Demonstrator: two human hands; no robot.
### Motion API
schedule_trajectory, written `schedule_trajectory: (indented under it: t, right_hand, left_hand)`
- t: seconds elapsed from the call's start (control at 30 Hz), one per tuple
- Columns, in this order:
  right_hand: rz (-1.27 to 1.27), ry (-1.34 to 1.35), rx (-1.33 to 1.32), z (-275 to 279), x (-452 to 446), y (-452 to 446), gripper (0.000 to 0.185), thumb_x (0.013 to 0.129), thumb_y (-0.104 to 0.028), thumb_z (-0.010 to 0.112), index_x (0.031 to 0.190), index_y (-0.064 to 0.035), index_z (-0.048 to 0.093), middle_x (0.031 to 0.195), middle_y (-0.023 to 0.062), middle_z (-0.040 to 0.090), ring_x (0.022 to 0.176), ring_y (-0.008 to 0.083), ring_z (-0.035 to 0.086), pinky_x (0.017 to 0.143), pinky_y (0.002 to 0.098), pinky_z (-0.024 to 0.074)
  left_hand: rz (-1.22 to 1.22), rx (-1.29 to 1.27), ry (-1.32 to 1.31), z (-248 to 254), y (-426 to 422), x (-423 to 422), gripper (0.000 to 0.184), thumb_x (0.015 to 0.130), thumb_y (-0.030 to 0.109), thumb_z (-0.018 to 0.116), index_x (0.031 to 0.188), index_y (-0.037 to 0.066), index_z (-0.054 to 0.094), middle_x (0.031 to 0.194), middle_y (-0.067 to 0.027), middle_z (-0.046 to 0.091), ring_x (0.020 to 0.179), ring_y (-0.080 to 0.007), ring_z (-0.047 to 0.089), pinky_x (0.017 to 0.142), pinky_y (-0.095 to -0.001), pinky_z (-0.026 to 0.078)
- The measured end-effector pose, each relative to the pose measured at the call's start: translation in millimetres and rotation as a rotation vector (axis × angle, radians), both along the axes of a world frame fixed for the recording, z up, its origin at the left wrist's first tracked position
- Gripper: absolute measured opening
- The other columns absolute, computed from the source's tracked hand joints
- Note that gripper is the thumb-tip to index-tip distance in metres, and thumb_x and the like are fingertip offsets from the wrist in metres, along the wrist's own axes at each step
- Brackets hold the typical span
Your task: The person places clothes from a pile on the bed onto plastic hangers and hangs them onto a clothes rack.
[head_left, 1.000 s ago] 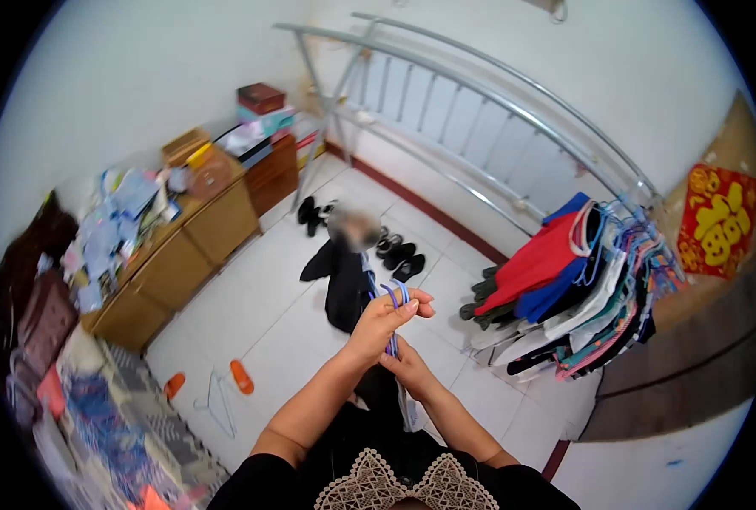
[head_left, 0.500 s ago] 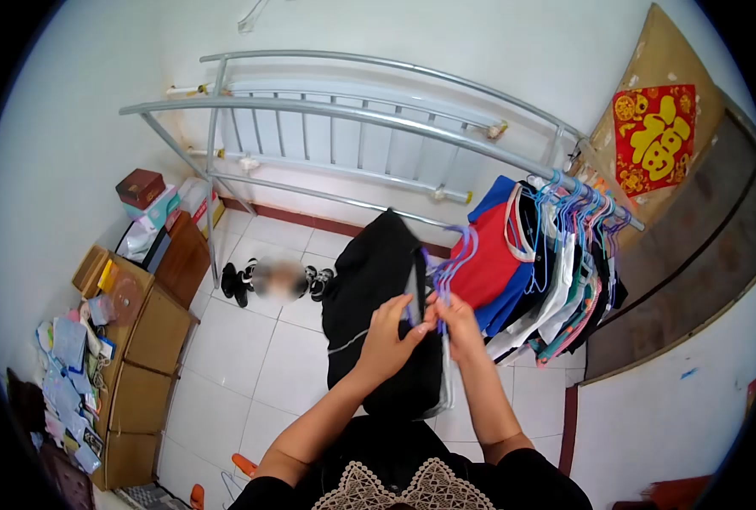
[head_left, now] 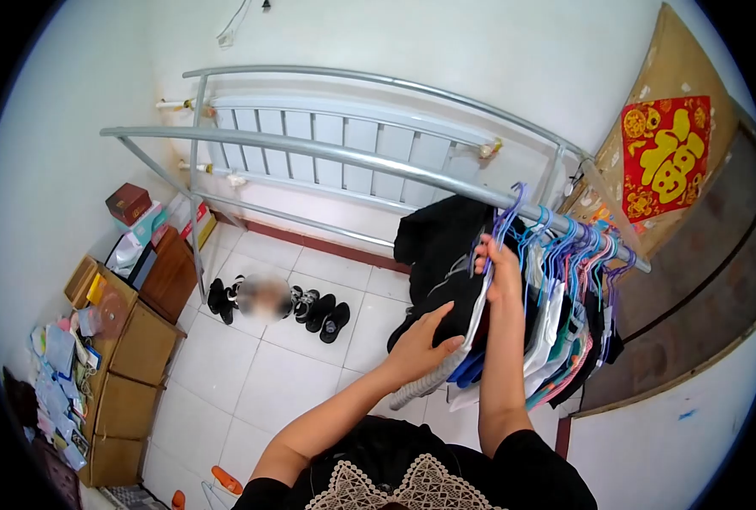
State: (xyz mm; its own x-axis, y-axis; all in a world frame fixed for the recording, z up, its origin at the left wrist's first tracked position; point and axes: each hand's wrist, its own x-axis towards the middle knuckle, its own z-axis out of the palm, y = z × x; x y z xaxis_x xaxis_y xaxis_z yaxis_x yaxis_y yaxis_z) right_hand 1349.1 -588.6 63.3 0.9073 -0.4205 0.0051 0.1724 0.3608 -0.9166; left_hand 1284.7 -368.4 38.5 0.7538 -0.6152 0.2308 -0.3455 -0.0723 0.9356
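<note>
Purple clothes hangers [head_left: 507, 212] sit at the rail with my right hand [head_left: 501, 270] closed around their necks. From them hangs a black garment [head_left: 446, 238], with white and grey clothes [head_left: 429, 382] showing behind its lower edge. My left hand [head_left: 427, 344] lies against the black garment lower down, fingers extended and thumb apart. Just right of my right hand, many clothes on blue, pink and purple hangers [head_left: 578, 242] crowd the right end of the metal rail [head_left: 335, 153]. The red and blue shirt is mostly hidden behind the garment I hold.
Several dark shoes [head_left: 334, 323] stand on the tiled floor [head_left: 301, 374] beyond the rack. Left is a wooden cabinet [head_left: 144, 340] piled with bags and boxes. Orange slippers [head_left: 227, 480] lie at lower left. A door [head_left: 693, 272] stands at right, near a red poster [head_left: 667, 157].
Both hands have moved, the right one up and to the right, bringing the purple hangers and black garment to the rail beside the other clothes. My left hand has slid down the garment.
</note>
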Motion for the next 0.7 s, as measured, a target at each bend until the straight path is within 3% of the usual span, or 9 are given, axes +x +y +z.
schedule_trajectory:
  t: [0.2, 0.23, 0.4, 0.43, 0.47, 0.53, 0.6, 0.63, 0.7]
  right_hand:
    - [-0.057, 0.001, -0.012, -26.1, -19.1, -28.2, 0.029, 0.090, -0.019, 0.056, 0.111, 0.0013, 0.056, 0.078, 0.0078, 0.063, 0.058, 0.0114, 0.058, 0.051, 0.0227, 0.0463]
    - [-0.083, 0.027, -0.036, -24.6, -19.9, -31.1, 0.028, 0.089, -0.019, 0.057, 0.110, 0.0008, 0.057, 0.078, 0.0076, 0.063, 0.058, 0.0111, 0.058, 0.051, 0.0226, 0.0464]
    - [-0.134, 0.004, -0.039, -28.5, -24.1, -37.0, 0.029, 0.088, -0.018, 0.058, 0.110, 0.0004, 0.057, 0.081, 0.0077, 0.065, 0.061, 0.0102, 0.058, 0.053, 0.0212, 0.0459]
    - [-0.184, -0.024, -0.051, -27.1, -24.6, -30.1, 0.030, 0.089, -0.016, 0.056, 0.114, 0.0018, 0.055, 0.083, 0.0091, 0.065, 0.061, 0.0114, 0.058, 0.054, 0.0225, 0.0465]
    - [-0.204, -0.032, -0.105, -23.8, -27.4, -25.2, 0.037, 0.090, -0.015, 0.054, 0.120, 0.0046, 0.049, 0.099, 0.0132, 0.063, 0.069, 0.0141, 0.060, 0.058, 0.0234, 0.0480]
    - [-0.386, -0.055, -0.539, -35.5, -30.9, -21.7, 0.041, 0.090, -0.014, 0.054, 0.126, 0.0034, 0.044, 0.117, 0.0169, 0.055, 0.097, 0.0219, 0.059, 0.076, 0.0288, 0.0487]
    - [-0.630, -0.035, -1.421, 5.1, -49.5, -7.4, 0.050, 0.088, -0.014, 0.056, 0.132, 0.0022, 0.038, 0.134, 0.0208, 0.039, 0.122, 0.0307, 0.042, 0.095, 0.0357, 0.0392]
    - [-0.582, 0.001, -1.293, 12.1, -49.7, -9.2, 0.053, 0.086, -0.014, 0.057, 0.133, 0.0002, 0.038, 0.141, 0.0213, 0.030, 0.132, 0.0339, 0.027, 0.105, 0.0393, 0.0266]
    - [-0.706, -0.253, -1.361, 41.5, -44.0, -11.5, 0.055, 0.087, -0.016, 0.056, 0.135, 0.0006, 0.035, 0.143, 0.0233, 0.027, 0.133, 0.0381, 0.025, 0.108, 0.0432, 0.0204]
  left_hand:
    - [-0.021, 0.136, -0.097, -20.4, -56.0, 2.1, 0.070, 0.082, 0.039, 0.060, 0.137, 0.005, 0.032, 0.123, -0.0233, 0.048, 0.111, -0.0379, 0.048, 0.092, -0.0406, 0.040]
    - [-0.089, 0.208, -0.039, -19.2, -62.1, 2.3, 0.073, 0.082, 0.038, 0.062, 0.138, 0.003, 0.029, 0.131, -0.0239, 0.043, 0.119, -0.0368, 0.044, 0.097, -0.0389, 0.038]
    - [-0.150, 0.182, -0.042, -25.4, -84.1, -6.9, 0.072, 0.082, 0.035, 0.062, 0.138, 0.003, 0.029, 0.133, -0.0237, 0.040, 0.119, -0.0381, 0.043, 0.098, -0.0391, 0.037]
    - [-0.135, 0.172, -0.048, -28.4, -85.5, -7.0, 0.072, 0.082, 0.035, 0.062, 0.138, 0.003, 0.029, 0.133, -0.0236, 0.040, 0.119, -0.0382, 0.043, 0.098, -0.0391, 0.037]
    - [-0.119, 0.163, -0.056, -30.0, -85.4, -5.4, 0.071, 0.082, 0.034, 0.061, 0.138, 0.003, 0.030, 0.133, -0.0236, 0.040, 0.120, -0.0383, 0.043, 0.098, -0.0391, 0.037]
    - [-0.080, 0.168, -0.047, -25.9, -80.1, -2.1, 0.070, 0.083, 0.034, 0.060, 0.138, 0.004, 0.029, 0.132, -0.0231, 0.040, 0.119, -0.0378, 0.043, 0.098, -0.0392, 0.037]
    - [-0.051, 0.203, 0.001, -20.6, -74.1, -0.6, 0.069, 0.084, 0.033, 0.060, 0.139, 0.006, 0.028, 0.132, -0.0225, 0.041, 0.119, -0.0374, 0.044, 0.097, -0.0394, 0.038]
    - [-0.007, 0.231, 0.011, -19.4, -71.7, -0.9, 0.068, 0.084, 0.031, 0.060, 0.140, 0.008, 0.027, 0.132, -0.0217, 0.042, 0.117, -0.0357, 0.046, 0.095, -0.0394, 0.040]
    - [0.052, 0.251, 0.048, -11.8, -66.0, -1.5, 0.068, 0.084, 0.031, 0.060, 0.140, 0.009, 0.027, 0.130, -0.0213, 0.043, 0.115, -0.0349, 0.048, 0.094, -0.0394, 0.041]
